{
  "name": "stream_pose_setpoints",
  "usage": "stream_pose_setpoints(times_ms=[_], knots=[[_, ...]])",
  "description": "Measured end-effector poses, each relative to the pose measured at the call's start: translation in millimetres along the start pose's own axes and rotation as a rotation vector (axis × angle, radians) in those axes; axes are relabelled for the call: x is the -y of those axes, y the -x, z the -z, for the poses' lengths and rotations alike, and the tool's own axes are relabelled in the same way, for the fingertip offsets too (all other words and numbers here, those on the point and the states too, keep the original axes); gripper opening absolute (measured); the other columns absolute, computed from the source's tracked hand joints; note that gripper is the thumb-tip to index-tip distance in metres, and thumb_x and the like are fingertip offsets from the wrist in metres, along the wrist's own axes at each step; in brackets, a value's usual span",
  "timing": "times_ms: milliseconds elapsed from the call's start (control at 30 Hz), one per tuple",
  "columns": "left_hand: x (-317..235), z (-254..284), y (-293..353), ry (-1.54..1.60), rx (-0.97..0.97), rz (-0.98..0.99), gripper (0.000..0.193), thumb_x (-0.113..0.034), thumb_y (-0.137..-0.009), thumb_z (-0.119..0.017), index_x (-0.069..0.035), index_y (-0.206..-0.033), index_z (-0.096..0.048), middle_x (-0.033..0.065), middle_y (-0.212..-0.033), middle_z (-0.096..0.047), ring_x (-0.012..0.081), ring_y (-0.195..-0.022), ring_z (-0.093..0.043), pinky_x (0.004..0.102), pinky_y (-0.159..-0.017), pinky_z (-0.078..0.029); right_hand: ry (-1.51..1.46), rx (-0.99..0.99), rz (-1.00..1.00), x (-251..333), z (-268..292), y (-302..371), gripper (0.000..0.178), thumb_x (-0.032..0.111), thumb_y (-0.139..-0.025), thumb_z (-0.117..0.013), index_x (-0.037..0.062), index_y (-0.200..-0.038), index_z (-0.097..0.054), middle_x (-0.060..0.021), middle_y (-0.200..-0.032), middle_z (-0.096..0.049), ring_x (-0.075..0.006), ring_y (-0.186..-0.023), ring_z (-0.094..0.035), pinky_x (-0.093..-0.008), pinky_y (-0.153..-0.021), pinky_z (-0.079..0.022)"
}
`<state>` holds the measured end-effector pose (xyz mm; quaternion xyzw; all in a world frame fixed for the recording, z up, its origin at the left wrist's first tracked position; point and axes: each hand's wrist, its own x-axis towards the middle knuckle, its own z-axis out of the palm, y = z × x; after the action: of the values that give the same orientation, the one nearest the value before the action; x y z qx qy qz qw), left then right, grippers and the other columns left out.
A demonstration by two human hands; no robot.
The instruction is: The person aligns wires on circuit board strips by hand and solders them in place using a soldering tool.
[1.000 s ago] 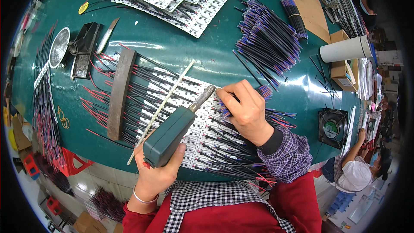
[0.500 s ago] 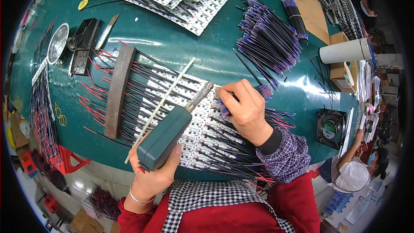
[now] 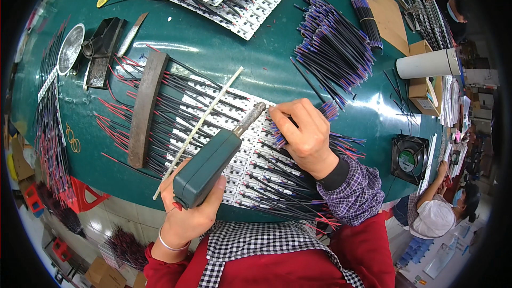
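So the left hand [image 3: 188, 217] has its fingers wrapped snugly around a dark green soldering gun [image 3: 207, 168], body angled up and to the right, with the metal tip [image 3: 250, 119] sitting over the upper right part of a white board [image 3: 234, 178]. The right hand [image 3: 306, 137] is just beside that tip, thumb and index drawn in close to each other and the other fingers curled under; can't tell whether there's a wire pinched between them, it's too small to make out. Purple-ended black wires [image 3: 329, 111] poke out around that hand, but whether it's gripping them or they just lie beneath it, I can't tell either. The board itself lies on the green table [image 3: 213, 56] in front of the person, with black leads [image 3: 280, 176] on its right half. On its left, red-ended wires [image 3: 114, 128] run off under a heavy dark bar [image 3: 148, 109] lying across them. A thin pale stick [image 3: 205, 116] lies slantwise over the board, its lower end next to the left hand. Farther up the table you've got a stack of white boards [image 3: 253, 18], a big pile of wires [image 3: 336, 42] and, off right, a black fan [image 3: 409, 159].
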<state>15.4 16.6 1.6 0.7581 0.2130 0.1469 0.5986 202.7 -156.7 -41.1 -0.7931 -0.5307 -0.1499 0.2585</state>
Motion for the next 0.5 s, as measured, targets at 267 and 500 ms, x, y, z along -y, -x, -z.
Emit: stream_pose_setpoints(times_ms=[267, 500], knots=[[-6.2, 2.5, -3.5, -0.081, 0.047, -0.026, 0.018, 0.002, -0.079, -0.074, 0.005, -0.096, -0.071, 0.0097, -0.082, -0.065, 0.0145, -0.064, -0.061, 0.0276, -0.058, -0.047, 0.131, 0.052, 0.058, 7.3, -0.4, -2.9, 0.024, 0.008, -0.071, -0.063, -0.0026, -0.093, -0.066, -0.0087, -0.089, -0.059, -0.0221, -0.079, -0.059, -0.032, -0.061, -0.046], [-7.4, 3.4, -3.5, -0.075, 0.047, 0.007, 0.017, 0.001, -0.079, -0.075, 0.004, -0.096, -0.072, 0.0094, -0.084, -0.067, 0.015, -0.065, -0.062, 0.0271, -0.059, -0.049, 0.114, 0.045, 0.059, 7.1, -2.0, -3.6, 0.025, 0.007, -0.071, -0.063, -0.0035, -0.094, -0.065, -0.0091, -0.087, -0.058, -0.0224, -0.078, -0.058, -0.0317, -0.061, -0.046]])
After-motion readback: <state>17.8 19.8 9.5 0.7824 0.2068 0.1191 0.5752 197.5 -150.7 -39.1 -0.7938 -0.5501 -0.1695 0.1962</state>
